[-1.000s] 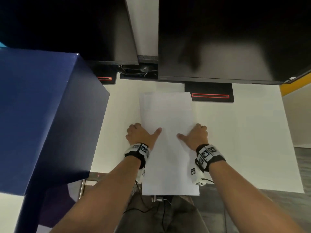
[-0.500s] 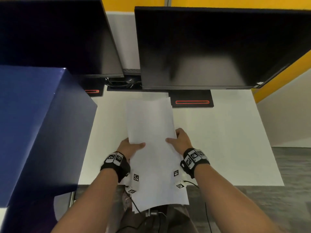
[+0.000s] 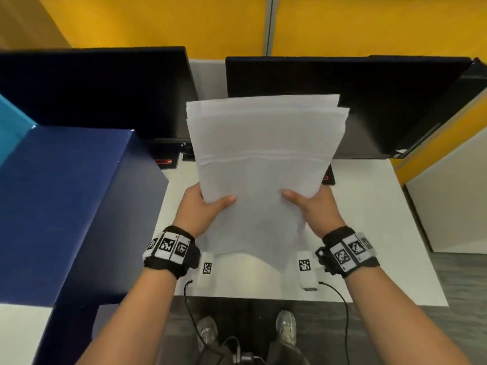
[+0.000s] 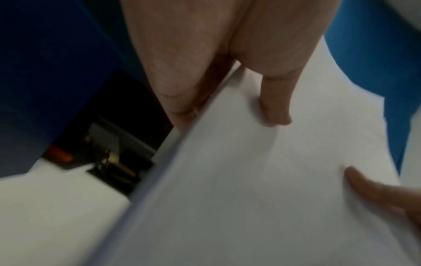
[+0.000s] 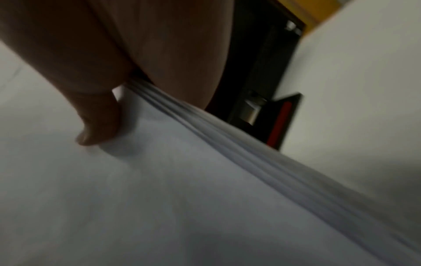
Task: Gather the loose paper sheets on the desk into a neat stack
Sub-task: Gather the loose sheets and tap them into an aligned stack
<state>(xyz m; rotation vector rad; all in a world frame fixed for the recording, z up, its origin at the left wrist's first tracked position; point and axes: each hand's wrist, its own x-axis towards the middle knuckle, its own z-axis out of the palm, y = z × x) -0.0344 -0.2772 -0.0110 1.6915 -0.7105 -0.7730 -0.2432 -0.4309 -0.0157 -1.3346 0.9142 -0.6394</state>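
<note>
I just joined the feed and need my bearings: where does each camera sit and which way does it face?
Head: on the head, looking down at the desk; both forearms, left hand and right hand gripping the paper sheets.
Left wrist: along the left hand; thumb on top, fingers under the sheets.
Right wrist: along the right hand; thumb on the sheets' edge.
Shared: all show the sheets; both wrist views show a monitor stand.

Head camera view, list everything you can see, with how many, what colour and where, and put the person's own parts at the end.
paper sheets: several, white, held up over the desk, top edges uneven
desk: one, white, under the hands
monitors: two, black, at the desk's back
box: one, dark blue, left
partition: yellow, behind the monitors
left hand: grips the sheets' left edge
right hand: grips the right edge
wristbands: two, black, with markers
shoes: two, on the floor
</note>
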